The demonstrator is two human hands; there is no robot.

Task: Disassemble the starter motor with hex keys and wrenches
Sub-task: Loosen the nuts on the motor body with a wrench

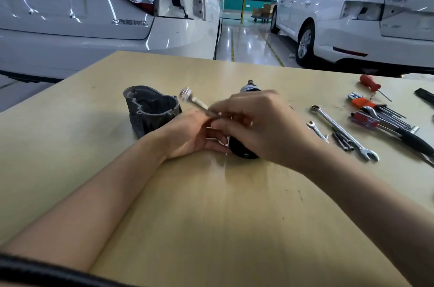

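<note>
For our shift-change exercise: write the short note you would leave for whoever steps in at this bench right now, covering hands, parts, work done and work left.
Left hand: steadying the black motor body on the table.
Right hand: shut on a small wrench, raised over the body; blurred, so its seating cannot be told.
Done: grey nose housing is off, standing left of the hands.
Right side: combination wrench, smaller wrench, loose bolts, hex keys, red screwdriver.
Left: the rest of the motor body.
</note>
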